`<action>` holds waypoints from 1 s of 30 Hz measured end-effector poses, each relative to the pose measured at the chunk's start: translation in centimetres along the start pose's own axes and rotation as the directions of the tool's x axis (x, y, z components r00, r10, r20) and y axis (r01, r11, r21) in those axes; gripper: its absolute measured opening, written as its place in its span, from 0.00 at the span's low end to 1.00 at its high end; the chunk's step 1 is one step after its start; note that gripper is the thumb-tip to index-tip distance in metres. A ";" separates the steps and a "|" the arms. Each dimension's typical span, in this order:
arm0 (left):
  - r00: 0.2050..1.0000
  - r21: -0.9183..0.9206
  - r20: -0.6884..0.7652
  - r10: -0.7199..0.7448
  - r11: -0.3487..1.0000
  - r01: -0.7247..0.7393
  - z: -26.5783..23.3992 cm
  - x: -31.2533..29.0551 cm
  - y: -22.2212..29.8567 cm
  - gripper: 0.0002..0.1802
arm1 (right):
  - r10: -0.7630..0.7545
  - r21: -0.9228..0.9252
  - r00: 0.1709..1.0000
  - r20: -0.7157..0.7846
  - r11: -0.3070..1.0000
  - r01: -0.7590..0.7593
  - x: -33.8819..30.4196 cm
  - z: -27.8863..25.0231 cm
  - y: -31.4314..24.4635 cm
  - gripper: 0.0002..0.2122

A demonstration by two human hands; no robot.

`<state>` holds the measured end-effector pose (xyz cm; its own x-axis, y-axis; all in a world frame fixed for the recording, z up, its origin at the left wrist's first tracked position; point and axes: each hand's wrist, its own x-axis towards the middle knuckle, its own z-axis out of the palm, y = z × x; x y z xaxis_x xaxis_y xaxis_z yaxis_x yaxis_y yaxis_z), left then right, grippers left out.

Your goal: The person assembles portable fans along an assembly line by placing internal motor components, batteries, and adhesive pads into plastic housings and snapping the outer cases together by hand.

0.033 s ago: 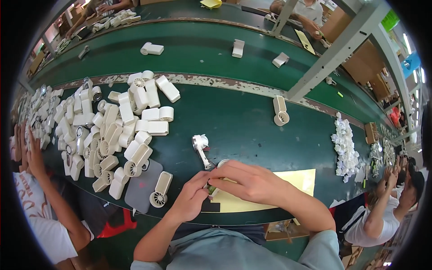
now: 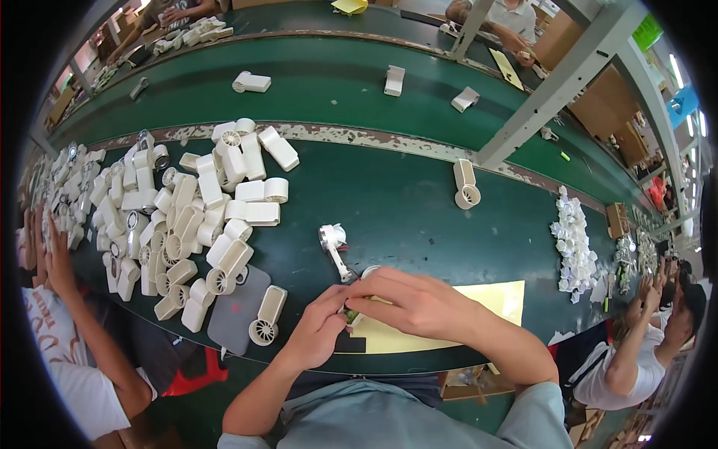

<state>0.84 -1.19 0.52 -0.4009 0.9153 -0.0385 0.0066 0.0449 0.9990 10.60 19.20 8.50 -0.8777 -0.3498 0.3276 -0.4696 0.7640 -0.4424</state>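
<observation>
Both my hands meet over the near edge of the green bench, closed around a white fan housing (image 2: 370,272). Its round rim shows above my fingers, and a small green piece (image 2: 351,316) shows between the hands. My left hand (image 2: 318,328) pinches its near left side. My right hand (image 2: 415,301) arches over the top, fingers bent down onto it; most of the housing is hidden beneath. Just beyond lies a white and chrome fan part (image 2: 334,251) with a dark red bit on it. A yellow sheet (image 2: 486,303) lies under my right forearm.
A heap of white fan housings (image 2: 183,213) covers the left, beside a grey phone (image 2: 238,314) and one housing (image 2: 268,310). Another housing (image 2: 465,183) stands farther right, near a pile of small white parts (image 2: 574,247). A metal post (image 2: 553,90) rises behind. Co-workers sit on both sides.
My hands and the housing hold the same place. The white housings on the far green belt have shifted very slightly left, and a co-worker's hand at the far right has moved a little.
</observation>
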 end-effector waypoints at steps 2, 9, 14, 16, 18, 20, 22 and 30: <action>0.995 -0.158 -0.042 -0.088 0.984 0.080 0.6 0.2 0.7 0.21 | -0.008 0.010 1.000 0.014 1.000 0.007 -0.3 0.2 0.1 0.16; 1.000 -0.069 0.004 -0.008 0.998 0.008 0.2 -0.1 0.2 0.31 | 0.031 0.080 0.996 0.089 0.996 -0.038 -1.1 0.9 0.5 0.14; 1.000 0.025 -0.009 0.016 1.000 -0.016 0.6 0.2 -0.2 0.24 | 0.056 0.107 0.996 0.075 0.992 -0.064 -1.3 1.0 0.4 0.13; 1.000 0.007 0.016 0.000 1.000 0.000 0.8 0.7 -0.4 0.21 | 0.001 0.029 1.000 0.004 1.000 -0.001 -2.2 1.2 0.8 0.14; 0.999 -0.014 -0.014 -0.053 0.999 0.053 0.8 0.6 0.2 0.22 | -0.048 -0.074 0.999 0.006 0.996 0.048 -2.2 1.5 0.7 0.11; 0.996 0.009 -0.056 -0.073 0.997 0.074 0.8 0.2 1.3 0.24 | -0.150 -0.058 0.984 -0.099 0.988 0.145 -1.8 2.2 0.7 0.07; 0.999 0.059 -0.023 -0.047 0.997 0.048 0.2 -0.2 0.1 0.24 | -0.179 -0.046 0.972 -0.153 0.984 0.174 -2.0 3.1 0.8 0.05; 0.998 0.093 -0.062 -0.003 0.996 0.009 2.7 1.2 1.7 0.13 | -0.058 -0.020 0.997 -0.059 0.998 0.057 -3.1 3.4 1.1 0.05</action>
<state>2.83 1.09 2.11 -0.4573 0.8884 -0.0404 0.0881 0.0905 0.9920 12.46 19.29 4.19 -0.8417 -0.3611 0.4015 -0.5170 0.7537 -0.4058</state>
